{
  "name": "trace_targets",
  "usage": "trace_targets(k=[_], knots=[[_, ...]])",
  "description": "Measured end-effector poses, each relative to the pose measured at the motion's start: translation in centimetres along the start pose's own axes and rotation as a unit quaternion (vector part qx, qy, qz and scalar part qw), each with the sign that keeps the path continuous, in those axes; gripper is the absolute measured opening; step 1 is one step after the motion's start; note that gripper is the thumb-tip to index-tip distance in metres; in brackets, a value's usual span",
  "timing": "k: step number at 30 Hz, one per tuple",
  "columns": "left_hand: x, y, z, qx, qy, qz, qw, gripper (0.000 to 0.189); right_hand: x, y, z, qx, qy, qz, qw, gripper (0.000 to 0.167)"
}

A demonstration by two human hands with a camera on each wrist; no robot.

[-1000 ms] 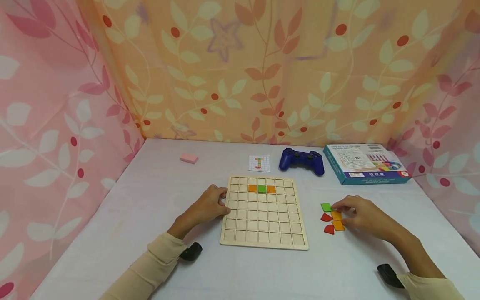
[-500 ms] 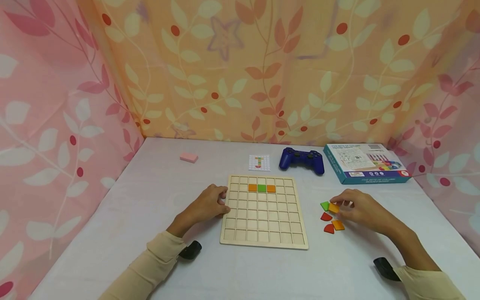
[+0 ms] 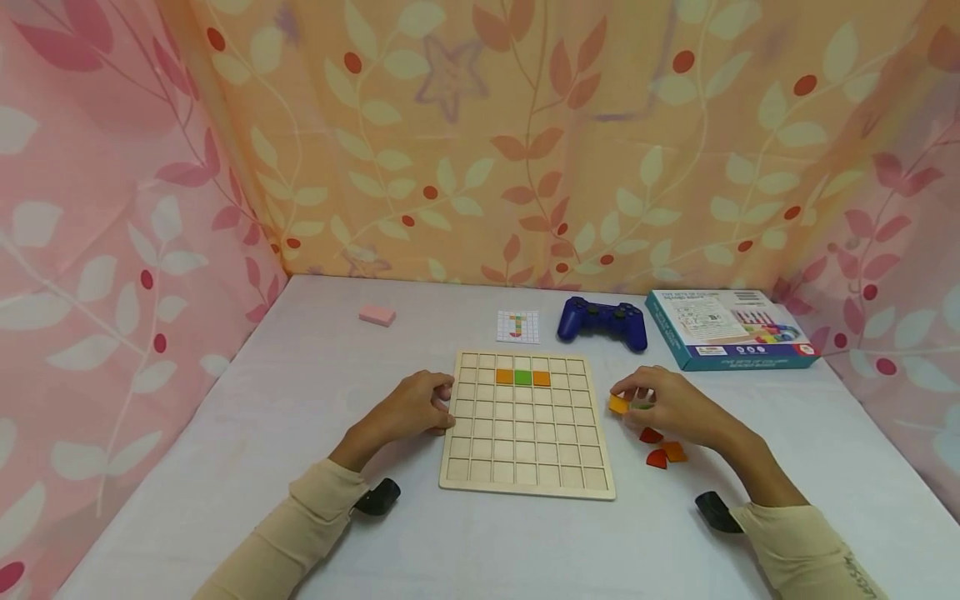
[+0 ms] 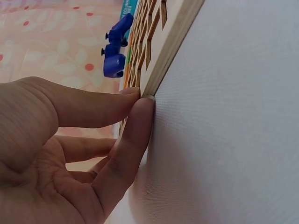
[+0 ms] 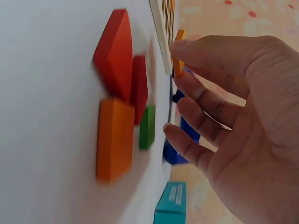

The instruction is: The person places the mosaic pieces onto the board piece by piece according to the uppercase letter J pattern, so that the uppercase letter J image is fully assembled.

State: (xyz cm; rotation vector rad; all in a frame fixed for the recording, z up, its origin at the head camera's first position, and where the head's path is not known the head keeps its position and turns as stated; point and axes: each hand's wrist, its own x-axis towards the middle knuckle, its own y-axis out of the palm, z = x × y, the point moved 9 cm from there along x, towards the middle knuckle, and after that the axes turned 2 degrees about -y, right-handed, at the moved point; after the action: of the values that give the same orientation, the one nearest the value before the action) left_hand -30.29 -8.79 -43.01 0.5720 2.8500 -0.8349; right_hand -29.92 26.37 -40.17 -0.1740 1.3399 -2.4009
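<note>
A wooden grid board (image 3: 527,472) lies mid-table, with an orange tile (image 3: 505,377), a green tile (image 3: 522,377) and a second orange tile (image 3: 541,378) side by side in its second row. At the board's left edge, my left hand (image 3: 405,406) pinches the rim between thumb and finger, as the left wrist view (image 4: 70,154) confirms. Just off the right edge, my right hand (image 3: 678,406) pinches an orange square tile (image 3: 618,404), held above the cloth. Below that hand lie two red quarter-round tiles (image 3: 657,459), an orange tile (image 3: 675,452) and a partly hidden green tile (image 5: 147,127).
Behind the board are a small pattern card (image 3: 518,327) and a blue game controller (image 3: 602,323). A teal-sided box (image 3: 733,329) lies at the back right. A pink eraser-like block (image 3: 377,316) rests at the back left. Patterned curtains border the table.
My right hand has picked up an orange tile from the loose group and carried it left toward the board. My left hand stays at the board's edge.
</note>
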Motion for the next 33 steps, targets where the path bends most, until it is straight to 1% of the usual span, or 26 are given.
trace_targets(k=[3,10,13,23,27,33], knots=[[0.0,0.0,0.1,-0.003,0.001,0.0,1.0,0.068,1.1,0.7,0.9,0.0,-0.013,0.006,0.9999,0.033],[0.0,0.0,-0.1,-0.005,0.005,0.001,1.0,0.068,3.6,2.0,3.5,0.001,-0.076,0.003,0.9971,0.03],[-0.1,-0.1,-0.1,-0.003,0.005,-0.001,1.0,0.069,4.5,2.6,4.6,0.006,-0.096,0.007,0.9953,0.029],[-0.1,0.0,-0.1,-0.001,-0.001,-0.004,1.0,0.069,6.1,4.1,7.9,-0.001,-0.122,0.023,0.9923,0.028],[-0.2,0.0,-0.2,-0.003,0.001,-0.004,1.0,0.069,6.8,4.6,8.7,-0.015,-0.139,0.018,0.99,0.029],[-0.2,0.0,-0.2,-0.008,0.002,-0.003,1.0,0.068,7.6,5.2,9.9,-0.024,-0.153,0.02,0.9878,0.027]])
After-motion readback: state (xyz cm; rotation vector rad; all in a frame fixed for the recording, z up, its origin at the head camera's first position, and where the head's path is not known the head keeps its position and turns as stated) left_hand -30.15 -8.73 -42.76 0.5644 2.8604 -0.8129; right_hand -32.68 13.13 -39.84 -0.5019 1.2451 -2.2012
